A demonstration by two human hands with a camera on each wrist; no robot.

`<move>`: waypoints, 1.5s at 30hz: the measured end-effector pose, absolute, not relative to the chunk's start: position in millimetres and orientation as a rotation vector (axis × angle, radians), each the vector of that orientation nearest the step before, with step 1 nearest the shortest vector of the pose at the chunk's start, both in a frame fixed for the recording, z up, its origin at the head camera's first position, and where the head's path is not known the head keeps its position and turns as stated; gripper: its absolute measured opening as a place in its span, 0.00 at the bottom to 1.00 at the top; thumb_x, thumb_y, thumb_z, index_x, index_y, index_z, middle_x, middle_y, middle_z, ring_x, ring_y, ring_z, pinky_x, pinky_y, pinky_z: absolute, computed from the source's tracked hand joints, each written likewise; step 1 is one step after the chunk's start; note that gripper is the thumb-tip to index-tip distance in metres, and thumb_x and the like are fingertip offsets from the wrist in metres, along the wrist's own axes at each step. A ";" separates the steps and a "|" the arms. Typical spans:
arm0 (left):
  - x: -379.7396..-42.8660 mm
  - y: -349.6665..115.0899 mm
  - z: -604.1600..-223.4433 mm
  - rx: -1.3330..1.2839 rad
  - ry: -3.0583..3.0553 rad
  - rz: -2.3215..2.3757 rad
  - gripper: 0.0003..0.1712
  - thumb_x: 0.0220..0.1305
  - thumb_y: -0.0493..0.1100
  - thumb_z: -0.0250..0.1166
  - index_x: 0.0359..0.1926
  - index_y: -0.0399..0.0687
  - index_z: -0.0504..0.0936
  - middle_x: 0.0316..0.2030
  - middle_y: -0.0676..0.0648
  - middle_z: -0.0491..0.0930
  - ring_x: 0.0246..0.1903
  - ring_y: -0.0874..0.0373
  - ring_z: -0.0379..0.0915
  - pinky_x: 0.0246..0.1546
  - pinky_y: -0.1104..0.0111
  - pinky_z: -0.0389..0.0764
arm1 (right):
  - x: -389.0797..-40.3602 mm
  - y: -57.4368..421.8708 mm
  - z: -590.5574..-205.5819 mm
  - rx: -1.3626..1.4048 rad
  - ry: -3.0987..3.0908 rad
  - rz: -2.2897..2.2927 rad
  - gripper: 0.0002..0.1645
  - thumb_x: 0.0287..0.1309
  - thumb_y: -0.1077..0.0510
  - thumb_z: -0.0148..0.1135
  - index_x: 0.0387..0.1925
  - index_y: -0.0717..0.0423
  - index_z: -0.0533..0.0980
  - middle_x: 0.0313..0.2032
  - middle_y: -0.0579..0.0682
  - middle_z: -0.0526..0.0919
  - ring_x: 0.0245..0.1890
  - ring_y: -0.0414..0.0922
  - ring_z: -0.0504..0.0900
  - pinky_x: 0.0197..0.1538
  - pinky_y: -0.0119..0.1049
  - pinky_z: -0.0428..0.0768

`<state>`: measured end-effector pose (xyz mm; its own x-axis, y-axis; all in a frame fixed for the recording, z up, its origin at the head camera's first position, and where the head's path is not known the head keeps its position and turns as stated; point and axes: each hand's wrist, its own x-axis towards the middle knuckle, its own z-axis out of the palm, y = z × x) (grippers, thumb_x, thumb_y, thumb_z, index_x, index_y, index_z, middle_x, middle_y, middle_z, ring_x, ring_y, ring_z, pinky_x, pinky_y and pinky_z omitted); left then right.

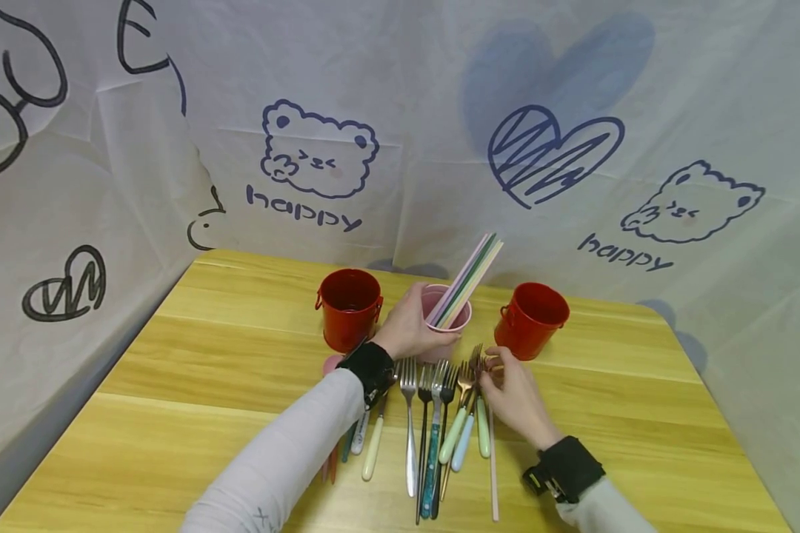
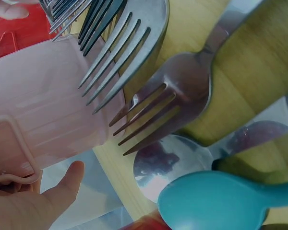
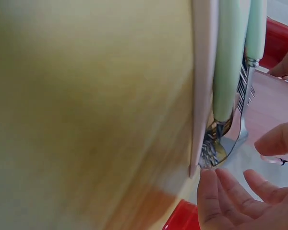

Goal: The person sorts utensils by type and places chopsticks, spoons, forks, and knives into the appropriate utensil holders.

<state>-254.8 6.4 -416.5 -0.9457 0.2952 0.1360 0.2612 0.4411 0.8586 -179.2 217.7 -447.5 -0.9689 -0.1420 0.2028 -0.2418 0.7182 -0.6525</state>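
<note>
My left hand (image 1: 410, 326) grips a small pink bucket (image 1: 463, 314) by its side, near the back of the table. Several chopsticks (image 1: 467, 285) in lilac, green and cream lean out of it. In the left wrist view the thumb lies along the wall of the bucket (image 2: 53, 100). My right hand (image 1: 513, 392) is low over the table, fingers loosely bent. Its fingertips (image 3: 209, 179) are right at the end of a pink chopstick (image 3: 204, 81), beside forks with green handles (image 3: 228, 62). Thumb and fingers stand apart there.
Red buckets stand behind, one to the left (image 1: 350, 311) and one to the right (image 1: 530, 318). A row of forks (image 1: 433, 429) covers the front middle of the table. Left of it lie spoons, among them a teal spoon (image 2: 211, 201). A printed cloth (image 1: 400, 111) hangs behind.
</note>
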 end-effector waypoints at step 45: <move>-253.6 7.0 -415.6 0.466 2.613 1.584 0.52 0.39 0.51 0.78 0.63 0.52 0.59 0.56 0.51 0.71 0.54 0.57 0.69 0.58 0.61 0.70 | -134.6 239.2 -445.1 0.182 -3.163 0.701 0.19 0.33 0.67 0.66 0.30 0.55 0.68 0.20 0.47 0.69 0.20 0.43 0.67 0.22 0.34 0.64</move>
<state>-253.6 7.0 -415.6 -0.9533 0.2803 0.1121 0.2291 0.4296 0.8735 -134.6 239.2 -445.1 -0.9884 -0.1312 -0.0764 -0.0866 0.9006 -0.4260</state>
